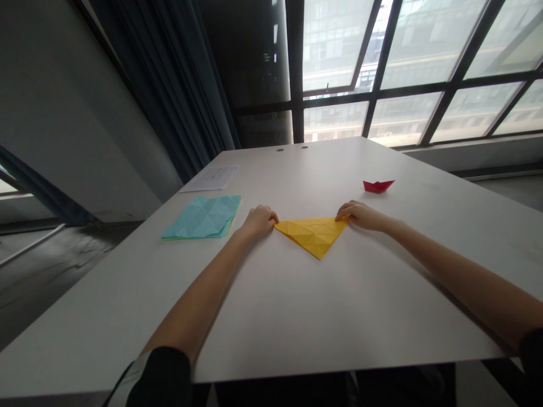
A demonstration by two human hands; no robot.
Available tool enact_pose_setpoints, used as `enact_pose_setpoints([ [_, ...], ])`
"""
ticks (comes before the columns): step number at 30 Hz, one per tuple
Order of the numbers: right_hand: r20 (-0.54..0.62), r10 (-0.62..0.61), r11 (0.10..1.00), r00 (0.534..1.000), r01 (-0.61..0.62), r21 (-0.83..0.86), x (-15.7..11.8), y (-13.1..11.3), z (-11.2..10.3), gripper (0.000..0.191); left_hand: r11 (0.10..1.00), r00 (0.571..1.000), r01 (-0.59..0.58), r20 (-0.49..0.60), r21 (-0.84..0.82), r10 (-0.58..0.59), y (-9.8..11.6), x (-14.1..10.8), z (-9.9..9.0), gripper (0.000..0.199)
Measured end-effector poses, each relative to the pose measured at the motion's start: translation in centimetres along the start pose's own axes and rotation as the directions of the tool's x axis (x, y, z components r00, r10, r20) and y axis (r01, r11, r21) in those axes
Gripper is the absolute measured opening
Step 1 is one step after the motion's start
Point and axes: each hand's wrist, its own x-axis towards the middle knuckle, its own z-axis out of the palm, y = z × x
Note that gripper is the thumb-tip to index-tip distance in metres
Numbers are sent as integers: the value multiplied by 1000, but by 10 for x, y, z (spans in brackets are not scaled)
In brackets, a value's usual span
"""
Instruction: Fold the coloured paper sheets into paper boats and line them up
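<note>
A sheet of yellow origami paper (pixel 314 233), folded into a triangle and marked with crease lines, lies on the white table with its point toward me. Its left corner is pinched by my left hand (pixel 259 220). At the opposite corner, my right hand (pixel 357 215) grips the paper between thumb and fingers. Both hands are closed and rest low over the tabletop. Beyond my right hand sits a small red paper boat (pixel 378 186). To the left of my left hand lies a stack of creased light-blue paper (pixel 203 217), with green-yellow edges showing beneath.
The white table (pixel 292 316) stretches away toward the windows (pixel 407 62). A printed white sheet (pixel 212 178) lies at its far left edge. Two dark round holes (pixel 280 150) are near the far end. A dark blue curtain (pixel 169 73) hangs at the left.
</note>
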Motion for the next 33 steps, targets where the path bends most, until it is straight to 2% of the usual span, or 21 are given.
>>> enact_pose_setpoints([
  [3, 2, 21, 993, 1000, -21, -112, 2, -17, -4, 36, 998, 1000, -2, -23, 67, 4, 20, -2, -3, 29],
  [6, -1, 25, 988, 1000, -25, -151, 5, -41, -5, 30, 997, 997, -75, 6, 27, 75, 45, -5, -2, 32],
  [9, 8, 22, 994, 1000, -21, -109, 7, -61, -1, 36, 989, 988, -147, 48, -15, 147, 67, -9, 2, 35],
  [13, 55, -6, 1000, 998, 7, -11, 6, -77, 11, 45, 990, 987, -125, 91, -59, 130, 82, -15, 13, 45],
  [17, 119, -6, 1000, 993, 4, 19, 3, -79, 23, 59, 995, 982, -61, 176, -81, 74, 84, -16, 23, 57],
  [21, 205, 142, 990, 969, -144, -4, -1, -73, 26, 73, 995, 965, -5, 261, -102, 32, 80, -16, 24, 67],
  [25, 261, 259, 965, 930, -259, -33, -2, -68, 22, 84, 982, 922, 184, 354, -40, -158, 71, -18, 16, 87],
  [27, 272, 253, 967, 929, -255, -26, -2, -66, 21, 86, 960, 882, 280, 393, 8, -261, 66, -19, 12, 97],
  [29, 282, 235, 970, 930, -242, -7, -3, -64, 19, 89, 946, 860, 322, 404, 41, -311, 62, -19, 11, 100],
  [33, 324, 185, 978, 928, -207, 33, -4, -59, 13, 98, 948, 866, 315, 393, 51, -309, 59, -18, 12, 99],
])
